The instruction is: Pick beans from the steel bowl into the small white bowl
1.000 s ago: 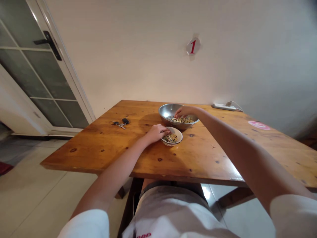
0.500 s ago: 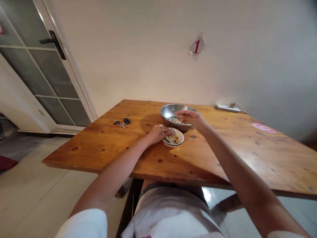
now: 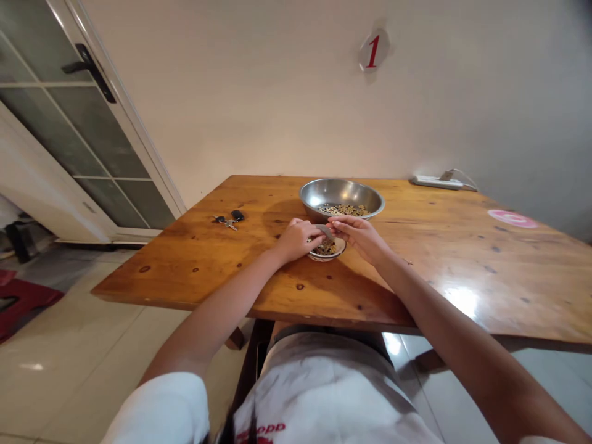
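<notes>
A small white bowl with a mix of yellow and dark beans or grains inside stands near the middle of the wooden table. My left hand is at its left rim, fingers bent together over the inside; whatever they pinch is too small to make out. Over the bowl's right rim, my right hand holds thumb and forefinger together, and anything between them is not visible. Just behind stands a large steel bowl, its bottom covered with similar mixed beans or grains.
Keys with a black fob lie on the table's left part. A white power strip with a plug sits at the back right edge by the wall. A pink round sticker is on the right. A red stool stands on the floor.
My right hand has come down from above the steel bowl to the small bowl's right rim, its fingers now pinched. The left hand stays at the small bowl. The view has shifted slightly.
</notes>
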{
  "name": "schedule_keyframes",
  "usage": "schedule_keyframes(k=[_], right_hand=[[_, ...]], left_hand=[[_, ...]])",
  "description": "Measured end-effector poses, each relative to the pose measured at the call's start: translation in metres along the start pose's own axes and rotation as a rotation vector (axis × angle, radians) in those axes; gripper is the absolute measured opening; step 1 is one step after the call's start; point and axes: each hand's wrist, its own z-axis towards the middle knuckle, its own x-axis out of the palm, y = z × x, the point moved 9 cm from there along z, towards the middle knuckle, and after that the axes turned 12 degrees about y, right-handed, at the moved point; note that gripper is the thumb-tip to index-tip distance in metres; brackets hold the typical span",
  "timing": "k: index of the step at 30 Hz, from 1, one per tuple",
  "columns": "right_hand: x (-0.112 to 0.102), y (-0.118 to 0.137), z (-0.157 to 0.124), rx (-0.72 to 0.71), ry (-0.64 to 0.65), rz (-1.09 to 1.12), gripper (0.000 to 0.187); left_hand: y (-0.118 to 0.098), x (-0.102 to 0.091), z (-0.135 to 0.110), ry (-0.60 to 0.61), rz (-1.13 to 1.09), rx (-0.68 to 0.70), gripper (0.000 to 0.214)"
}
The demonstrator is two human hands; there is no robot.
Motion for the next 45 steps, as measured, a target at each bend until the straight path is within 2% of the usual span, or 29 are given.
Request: schedule_keyframes(k=[14,24,30,45], right_hand=[[0.001,-0.002,-0.001,0.043,0.058,-0.049,0.018],[0.008,0.000,-0.002,0.107,0.168,-0.057,0.021],[0.011,0.001,-0.004,0.105,0.214,-0.062,0.017],[0.012,0.004,-0.003,0.079,0.218,-0.153,0.016]], left_hand=[[0.000,-0.001,-0.001,0.001,-0.003,-0.001,0.026],[-0.005,-0.001,-0.003,0.014,-0.036,0.005,0.021],[-0.004,-0.001,-0.004,0.023,-0.053,-0.001,0.019],[-0.006,-0.002,-0.005,0.007,-0.038,0.031,0.019]])
